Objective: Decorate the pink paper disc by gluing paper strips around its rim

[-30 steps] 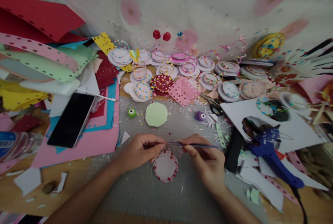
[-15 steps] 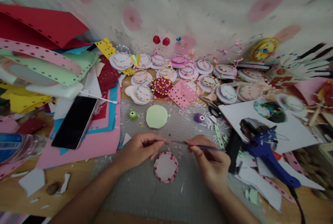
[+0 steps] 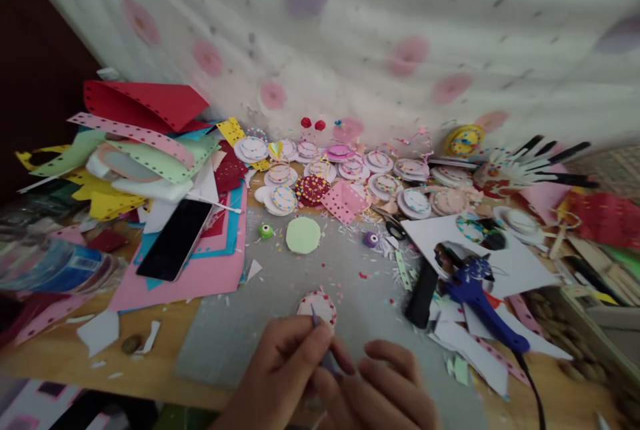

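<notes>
A slim, dark, pointed tool (image 3: pixel 327 358) slants up from between the fingers of my left hand (image 3: pixel 285 363), its tip showing above them. My left thumb and index finger are closed on it. Close beside its lower end is my right hand (image 3: pixel 385 383), fingers bent inward and pressed together; whatever they pinch is hidden. Just beyond both hands lies a white disc (image 3: pixel 316 305) edged with small red pieces, its near part covered by my fingers. A pale green scalloped paper disc (image 3: pixel 303 235) lies flat farther back on the grey mat (image 3: pixel 220 343).
Green (image 3: pixel 266 231) and purple (image 3: pixel 371 239) punches stand on the mat near black-handled scissors (image 3: pixel 395 227). Several decorated paper hats line the back. At left are a phone (image 3: pixel 175 240) and a bottle (image 3: pixel 65 267); at right, a blue glue gun (image 3: pixel 490 313) with its cord.
Both hands have come together and moved toward the near edge. The pointed tool has passed from my right hand to my left. The view has tilted up.
</notes>
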Motion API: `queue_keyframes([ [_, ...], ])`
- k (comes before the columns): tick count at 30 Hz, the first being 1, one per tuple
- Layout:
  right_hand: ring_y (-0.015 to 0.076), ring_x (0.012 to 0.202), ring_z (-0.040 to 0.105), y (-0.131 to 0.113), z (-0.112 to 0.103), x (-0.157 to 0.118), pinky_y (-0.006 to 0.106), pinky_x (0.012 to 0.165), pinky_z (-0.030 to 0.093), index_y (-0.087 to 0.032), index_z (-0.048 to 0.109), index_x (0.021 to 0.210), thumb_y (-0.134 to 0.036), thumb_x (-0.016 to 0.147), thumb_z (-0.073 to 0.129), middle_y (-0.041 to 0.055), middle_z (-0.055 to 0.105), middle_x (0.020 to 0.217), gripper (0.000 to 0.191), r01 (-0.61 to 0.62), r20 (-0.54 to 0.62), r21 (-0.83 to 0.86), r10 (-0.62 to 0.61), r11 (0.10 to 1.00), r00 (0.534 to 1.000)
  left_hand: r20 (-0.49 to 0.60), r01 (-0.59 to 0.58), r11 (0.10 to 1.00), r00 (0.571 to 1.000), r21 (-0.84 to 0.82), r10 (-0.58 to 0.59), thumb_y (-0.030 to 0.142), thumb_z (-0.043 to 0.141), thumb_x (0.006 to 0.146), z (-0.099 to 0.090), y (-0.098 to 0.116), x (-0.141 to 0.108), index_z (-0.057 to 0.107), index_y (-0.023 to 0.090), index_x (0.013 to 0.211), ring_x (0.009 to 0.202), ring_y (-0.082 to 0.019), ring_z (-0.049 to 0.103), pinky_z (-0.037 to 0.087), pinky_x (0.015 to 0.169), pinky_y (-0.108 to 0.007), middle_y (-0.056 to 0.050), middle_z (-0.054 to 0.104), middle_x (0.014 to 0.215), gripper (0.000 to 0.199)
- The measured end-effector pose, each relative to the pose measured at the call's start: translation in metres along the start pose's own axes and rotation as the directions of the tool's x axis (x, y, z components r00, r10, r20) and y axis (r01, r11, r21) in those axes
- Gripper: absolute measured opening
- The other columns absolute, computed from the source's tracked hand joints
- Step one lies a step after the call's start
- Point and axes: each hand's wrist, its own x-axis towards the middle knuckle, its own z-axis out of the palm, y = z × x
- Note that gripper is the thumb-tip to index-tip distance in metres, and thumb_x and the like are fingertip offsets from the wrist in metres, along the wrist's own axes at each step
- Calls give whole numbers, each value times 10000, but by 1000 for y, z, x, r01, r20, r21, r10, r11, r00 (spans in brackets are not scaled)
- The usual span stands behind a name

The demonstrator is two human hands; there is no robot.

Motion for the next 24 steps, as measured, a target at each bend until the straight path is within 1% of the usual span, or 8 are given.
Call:
queue_keyframes([
  [3,117,777,625,0,-14,8,260,826,520,-256,690,960,-124,852,617,-14,675,781,185,74,23,20,-75,997,997,-74,-75,997,994,20,76,666,553,788,2,-5,-3,562,150,607,428,-64,272,199,398,-193,59,332,494,546],
  [5,147,932,616,11,-30,-2,289,854,506,-238,654,1067,-117,876,534,38,670,959,256,-2,117,14,1,1000,993,-89,-86,994,992,67,92,662,533,803,-2,-7,-6,520,158,595,419,-62,256,178,391,-197,63,319,499,545],
  [7,197,1037,585,31,-46,-26,313,826,508,-199,586,1191,-121,860,482,107,609,1111,356,-166,179,-91,180,982,967,-89,-78,990,992,118,88,651,483,839,-10,-11,-10,496,163,585,414,-64,250,170,396,-203,64,307,497,551],
  [9,262,1041,572,58,-60,-60,413,848,486,-190,543,1239,-214,863,481,140,574,1139,382,-363,75,-310,403,879,912,-101,-75,981,991,177,94,636,445,867,-20,-17,-16,484,166,578,415,-69,263,181,406,-209,65,296,488,553],
  [11,363,1088,537,85,-69,-94,535,866,443,-153,536,1237,-345,851,473,187,556,1153,436,-482,-81,-533,525,695,847,-126,-77,969,986,236,109,627,429,880,-31,-25,-21,469,170,566,423,-77,290,202,419,-214,60,306,485,556],
  [15,424,1040,549,122,-77,-133,522,799,446,-68,507,1219,-397,811,445,255,561,1099,528,-527,-109,-754,717,391,688,-163,-66,952,979,298,119,642,409,880,-47,-39,-29,442,177,557,438,-90,317,225,433,-224,47,345,496,567],
  [18,393,910,595,132,-77,-134,463,748,452,-70,517,1184,-355,816,453,246,600,1009,469,-506,-92,-811,789,295,607,-192,-38,953,976,300,100,647,402,881,-55,-47,-33,435,184,576,436,-97,314,223,431,-229,46,361,496,555],
  [24,386,831,633,145,-74,-121,432,678,453,-41,512,1144,-427,815,458,230,644,916,510,-580,-149,-784,838,224,525,-202,-95,959,968,268,152,616,399,899,-66,-56,-34,398,192,563,458,-106,357,282,477,-236,48,366,488,541],
])
